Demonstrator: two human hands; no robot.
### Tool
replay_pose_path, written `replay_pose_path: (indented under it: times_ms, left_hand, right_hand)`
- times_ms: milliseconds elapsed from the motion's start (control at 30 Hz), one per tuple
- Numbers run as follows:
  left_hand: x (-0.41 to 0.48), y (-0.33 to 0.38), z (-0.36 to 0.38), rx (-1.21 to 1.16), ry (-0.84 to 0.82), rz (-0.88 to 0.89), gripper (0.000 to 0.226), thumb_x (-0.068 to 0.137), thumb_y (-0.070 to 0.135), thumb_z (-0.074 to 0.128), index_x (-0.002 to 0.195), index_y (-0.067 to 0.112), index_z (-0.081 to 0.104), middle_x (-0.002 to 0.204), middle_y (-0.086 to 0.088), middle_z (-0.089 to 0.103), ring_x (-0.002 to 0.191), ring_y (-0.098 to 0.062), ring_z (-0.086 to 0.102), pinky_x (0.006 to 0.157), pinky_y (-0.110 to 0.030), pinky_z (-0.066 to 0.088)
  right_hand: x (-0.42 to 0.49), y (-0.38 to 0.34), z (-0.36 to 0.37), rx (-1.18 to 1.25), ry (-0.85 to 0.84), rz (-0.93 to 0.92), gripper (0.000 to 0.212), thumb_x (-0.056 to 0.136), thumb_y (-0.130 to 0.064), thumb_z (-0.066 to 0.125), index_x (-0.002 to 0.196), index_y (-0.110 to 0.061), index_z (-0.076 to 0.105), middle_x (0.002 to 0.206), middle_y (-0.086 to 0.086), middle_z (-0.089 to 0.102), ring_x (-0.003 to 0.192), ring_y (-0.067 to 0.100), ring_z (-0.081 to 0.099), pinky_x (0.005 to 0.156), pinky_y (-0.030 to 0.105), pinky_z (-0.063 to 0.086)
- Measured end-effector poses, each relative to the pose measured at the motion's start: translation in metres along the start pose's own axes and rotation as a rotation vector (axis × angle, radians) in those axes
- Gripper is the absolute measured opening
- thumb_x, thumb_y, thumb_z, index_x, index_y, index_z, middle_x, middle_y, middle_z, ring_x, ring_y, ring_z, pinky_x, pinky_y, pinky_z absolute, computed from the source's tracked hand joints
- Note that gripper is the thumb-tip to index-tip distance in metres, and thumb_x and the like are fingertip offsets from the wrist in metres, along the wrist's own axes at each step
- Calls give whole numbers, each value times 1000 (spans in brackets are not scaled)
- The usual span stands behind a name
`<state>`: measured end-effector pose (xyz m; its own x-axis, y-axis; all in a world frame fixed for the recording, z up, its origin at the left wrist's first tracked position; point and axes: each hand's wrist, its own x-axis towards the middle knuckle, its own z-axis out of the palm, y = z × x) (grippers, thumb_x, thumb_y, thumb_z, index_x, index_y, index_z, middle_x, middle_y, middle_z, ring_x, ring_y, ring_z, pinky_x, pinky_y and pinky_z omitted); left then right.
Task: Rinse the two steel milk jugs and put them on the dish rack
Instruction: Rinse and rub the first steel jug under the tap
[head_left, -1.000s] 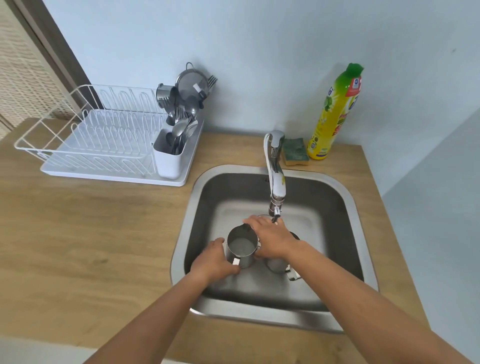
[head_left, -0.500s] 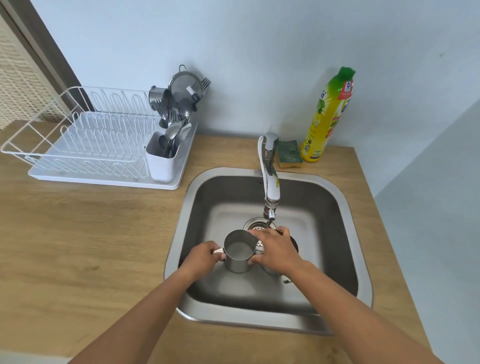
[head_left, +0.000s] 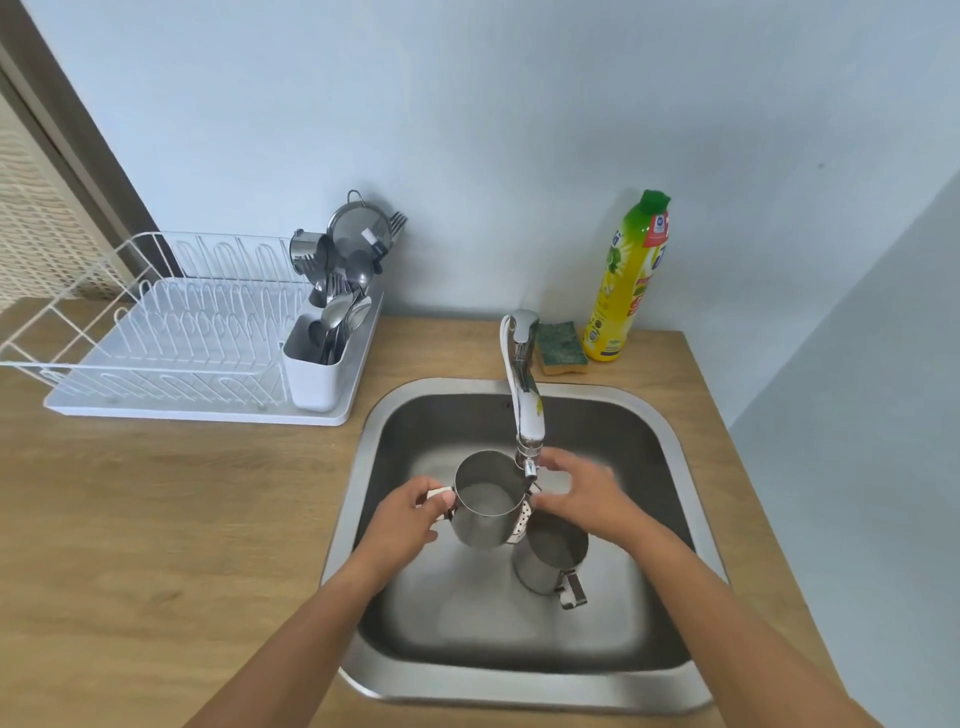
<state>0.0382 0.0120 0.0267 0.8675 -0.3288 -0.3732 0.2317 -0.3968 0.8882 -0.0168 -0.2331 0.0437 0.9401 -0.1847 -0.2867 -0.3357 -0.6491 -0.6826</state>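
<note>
While the left hand (head_left: 410, 512) closes its grip round the handle of one steel milk jug (head_left: 488, 499), that jug hangs upright over the middle of the sink (head_left: 670, 441), its rim just beside the tap (head_left: 527, 410) nozzle, dull brushed steel outside and pale at the bottom inside. Just beside it, nearer the sink's front edge, the second milk jug (head_left: 550, 558) stands on the sink floor, handle turned front-right. Blurred, the right hand (head_left: 587, 499) hovers above it, grip loose, fingers spread. The white dish rack (head_left: 171, 332) sits at the tabletop's (head_left: 156, 519) back left
</note>
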Motion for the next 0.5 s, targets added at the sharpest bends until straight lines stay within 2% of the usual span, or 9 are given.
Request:
replay_pose_path:
  times_ms: [67, 133, 200, 267, 400, 500]
  left_hand:
    - [0, 4, 1, -17, -5, 12, 13, 93, 29, 61, 88, 18, 64, 103, -14, 69, 92, -19, 64, 75, -28, 55]
    - [1, 6, 3, -23, -3, 18, 13, 94, 29, 61, 88, 18, 65, 103, -14, 69, 94, -20, 66, 75, -29, 55]
    - [1, 7, 4, -35, 2, 18, 12, 94, 29, 61, 90, 18, 65, 102, -13, 71, 97, -22, 68, 75, -29, 55]
    - [1, 8, 5, -41, 4, 16, 12, 94, 29, 61, 91, 19, 66, 101, -10, 72, 98, -22, 68, 76, -29, 56]
    - [1, 11, 6, -48, 9, 19, 10, 93, 28, 61, 90, 20, 66, 100, -9, 72, 90, -17, 67, 75, -30, 56]
    - [1, 10, 7, -42, 16, 30, 10, 93, 28, 61, 88, 21, 67, 99, -11, 71, 86, -14, 66, 74, -29, 56]
  right_hand:
    - [10, 1, -19, 72, 62, -21, 52, 86, -20, 67, 135, -32, 54, 128, -14, 63, 127, 10, 53, 115, 39, 35]
    - [21, -9, -39, 106, 167, -51, 45, 92, -13, 59, 136, -22, 56, 132, -3, 63, 125, 13, 56, 108, 30, 41]
    - [34, -25, -54, 77, 271, -103, 42, 96, -17, 57, 137, -17, 55, 134, 1, 62, 124, 15, 57, 104, 29, 43]
    - [51, -43, -62, -8, 316, -169, 44, 96, -24, 57, 139, -16, 52, 139, 1, 57, 128, 17, 53, 107, 33, 41]
    - [86, -72, -70, -264, 303, -233, 54, 97, -37, 52, 147, -19, 40, 152, 1, 43, 140, 19, 39, 114, 40, 34]
    - [107, -85, -71, -482, 222, -228, 59, 99, -41, 47, 151, -19, 31, 159, 1, 29, 146, 21, 29, 114, 45, 31]
